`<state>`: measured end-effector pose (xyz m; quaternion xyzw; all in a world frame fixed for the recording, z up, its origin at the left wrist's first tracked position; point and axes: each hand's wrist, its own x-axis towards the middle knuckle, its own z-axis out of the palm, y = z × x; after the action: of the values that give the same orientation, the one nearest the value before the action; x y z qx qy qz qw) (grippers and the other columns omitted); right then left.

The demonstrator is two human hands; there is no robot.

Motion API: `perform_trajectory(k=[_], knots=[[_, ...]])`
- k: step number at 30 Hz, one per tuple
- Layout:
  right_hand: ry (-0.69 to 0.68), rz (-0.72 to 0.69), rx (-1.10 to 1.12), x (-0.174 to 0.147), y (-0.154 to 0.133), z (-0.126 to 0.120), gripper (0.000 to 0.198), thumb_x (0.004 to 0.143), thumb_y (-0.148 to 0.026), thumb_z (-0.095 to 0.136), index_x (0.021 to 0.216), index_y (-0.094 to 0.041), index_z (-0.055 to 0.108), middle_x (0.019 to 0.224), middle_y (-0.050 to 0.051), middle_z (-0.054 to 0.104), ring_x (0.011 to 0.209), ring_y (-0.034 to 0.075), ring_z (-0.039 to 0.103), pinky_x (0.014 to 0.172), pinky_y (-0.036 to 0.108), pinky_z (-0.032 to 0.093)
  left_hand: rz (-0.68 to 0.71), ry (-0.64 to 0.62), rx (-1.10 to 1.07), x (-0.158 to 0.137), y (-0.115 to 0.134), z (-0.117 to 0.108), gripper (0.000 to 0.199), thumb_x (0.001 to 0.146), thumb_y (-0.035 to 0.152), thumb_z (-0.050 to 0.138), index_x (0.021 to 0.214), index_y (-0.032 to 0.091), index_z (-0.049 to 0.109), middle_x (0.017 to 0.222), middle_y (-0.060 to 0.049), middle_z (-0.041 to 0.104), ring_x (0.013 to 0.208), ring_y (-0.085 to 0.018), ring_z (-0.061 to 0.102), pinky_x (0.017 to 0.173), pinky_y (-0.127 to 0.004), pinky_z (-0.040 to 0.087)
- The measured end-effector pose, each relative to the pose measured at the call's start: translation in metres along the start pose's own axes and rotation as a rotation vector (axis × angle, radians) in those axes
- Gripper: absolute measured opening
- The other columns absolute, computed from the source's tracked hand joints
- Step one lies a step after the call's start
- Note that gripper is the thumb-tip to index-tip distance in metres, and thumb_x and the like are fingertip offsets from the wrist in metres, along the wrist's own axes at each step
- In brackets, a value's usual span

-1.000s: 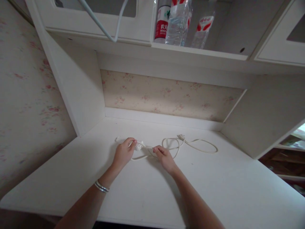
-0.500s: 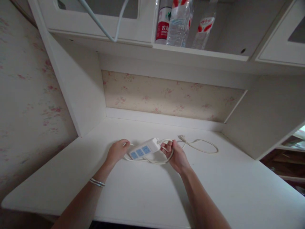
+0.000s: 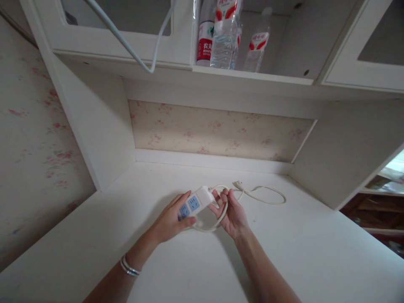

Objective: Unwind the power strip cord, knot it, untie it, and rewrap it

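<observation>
A white wooden open compartment (image 3: 296, 46) holds three plastic bottles: one with a red-and-white label (image 3: 205, 42) at its left end, a clear ribbed one (image 3: 222, 48) just beside that, and a slimmer clear one (image 3: 258, 46) nearer its middle. Left of the compartment, a pale bent tube (image 3: 126, 44) crosses a white grey-paned cabinet door (image 3: 94, 44); a similar white door (image 3: 362, 73) stands right of it. Below the compartment runs cream wallpaper with pink flowers (image 3: 205, 130)

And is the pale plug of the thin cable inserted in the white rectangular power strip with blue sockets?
No, the pale plug lies on the white tabletop, apart from the white power strip.
</observation>
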<state>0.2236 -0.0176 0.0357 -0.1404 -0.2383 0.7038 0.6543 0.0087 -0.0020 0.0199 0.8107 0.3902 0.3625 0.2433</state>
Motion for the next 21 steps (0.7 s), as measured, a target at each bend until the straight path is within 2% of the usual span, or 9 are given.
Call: perform_trajectory(k=[2, 4, 6, 9, 12, 14, 16, 18, 21], knots=[[0.012, 0.012, -0.013, -0.001, 0.005, 0.003, 0.016, 0.078, -0.035, 0.066, 0.081, -0.022, 0.058, 0.068, -0.003, 0.057, 0.098, 0.016, 0.059, 0.081, 0.033, 0.052, -0.037, 0.021, 0.035, -0.001, 0.008, 0.004, 0.078, 0.069, 0.040, 0.067, 0.137, 0.022, 0.034, 0.133, -0.010, 0.047, 0.117, -0.026, 0.047, 0.099, -0.038, 0.039], [0.022, 0.013, -0.059, -0.002, 0.010, 0.007, 0.019, 0.077, -0.039, 0.066, 0.084, -0.022, 0.058, 0.073, -0.002, 0.059, 0.097, 0.017, 0.059, 0.079, 0.034, 0.052, -0.059, 0.076, 0.055, 0.002, 0.011, 0.003, 0.069, 0.068, 0.037, 0.067, 0.131, 0.024, 0.041, 0.123, -0.007, 0.055, 0.106, -0.024, 0.054, 0.092, -0.034, 0.043], [0.013, -0.002, -0.183, -0.001, 0.010, 0.009, 0.025, 0.079, -0.045, 0.062, 0.088, -0.022, 0.060, 0.080, 0.000, 0.060, 0.092, 0.017, 0.060, 0.078, 0.035, 0.052, -0.062, 0.130, 0.043, 0.007, 0.011, -0.009, 0.060, 0.068, 0.037, 0.067, 0.123, 0.023, 0.048, 0.113, -0.005, 0.060, 0.098, -0.021, 0.057, 0.086, -0.030, 0.045], [0.030, -0.074, -0.477, 0.003, -0.003, -0.003, 0.030, 0.078, -0.047, 0.061, 0.092, -0.020, 0.061, 0.089, 0.003, 0.060, 0.080, 0.015, 0.060, 0.073, 0.031, 0.051, -0.176, 0.333, 0.015, 0.018, 0.009, -0.049, 0.056, 0.067, 0.045, 0.067, 0.115, 0.020, 0.054, 0.096, -0.002, 0.064, 0.084, -0.019, 0.059, 0.074, -0.026, 0.046], [0.155, -0.237, -0.732, 0.011, -0.032, -0.032, 0.028, 0.076, -0.044, 0.063, 0.093, -0.022, 0.061, 0.093, 0.002, 0.059, 0.071, 0.012, 0.057, 0.065, 0.027, 0.050, -0.256, 0.521, -0.089, 0.029, 0.007, -0.105, 0.056, 0.068, 0.047, 0.066, 0.115, 0.018, 0.054, 0.087, 0.000, 0.063, 0.072, -0.015, 0.057, 0.062, -0.022, 0.045], [0.191, -0.302, -1.002, 0.015, -0.053, -0.055, 0.031, 0.080, -0.045, 0.058, 0.102, -0.024, 0.060, 0.102, 0.004, 0.058, 0.078, 0.014, 0.058, 0.074, 0.032, 0.050, -0.287, 0.614, -0.156, 0.034, 0.005, -0.142, 0.058, 0.068, 0.048, 0.066, 0.116, 0.018, 0.055, 0.086, 0.000, 0.062, 0.064, -0.011, 0.054, 0.054, -0.019, 0.041], [0.112, -0.279, -1.420, 0.016, -0.070, -0.073, 0.043, 0.079, -0.044, 0.058, 0.117, -0.026, 0.054, 0.117, 0.007, 0.053, 0.084, 0.017, 0.058, 0.080, 0.037, 0.048, -0.332, 0.712, -0.156, 0.036, 0.002, -0.174, 0.060, 0.065, 0.049, 0.069, 0.113, 0.016, 0.057, 0.083, -0.001, 0.061, 0.058, -0.009, 0.050, 0.048, -0.017, 0.038], [-0.067, -0.248, -1.772, 0.015, -0.078, -0.083, 0.058, 0.079, -0.043, 0.057, 0.133, -0.029, 0.041, 0.130, 0.010, 0.044, 0.093, 0.020, 0.057, 0.086, 0.040, 0.046, -0.355, 0.746, -0.193, 0.037, -0.004, -0.200, 0.062, 0.066, 0.050, 0.067, 0.116, 0.016, 0.054, 0.084, -0.001, 0.060, 0.058, -0.009, 0.050, 0.049, -0.018, 0.040], [-0.266, -0.285, -2.096, 0.017, -0.073, -0.087, 0.067, 0.082, -0.039, 0.052, 0.142, -0.030, 0.024, 0.138, 0.009, 0.037, 0.115, 0.024, 0.047, 0.096, 0.041, 0.039, -0.415, 0.749, -0.031, 0.035, -0.020, -0.226, 0.065, 0.066, 0.056, 0.064, 0.118, 0.019, 0.053, 0.095, -0.003, 0.060, 0.064, -0.012, 0.054, 0.051, -0.021, 0.043]])
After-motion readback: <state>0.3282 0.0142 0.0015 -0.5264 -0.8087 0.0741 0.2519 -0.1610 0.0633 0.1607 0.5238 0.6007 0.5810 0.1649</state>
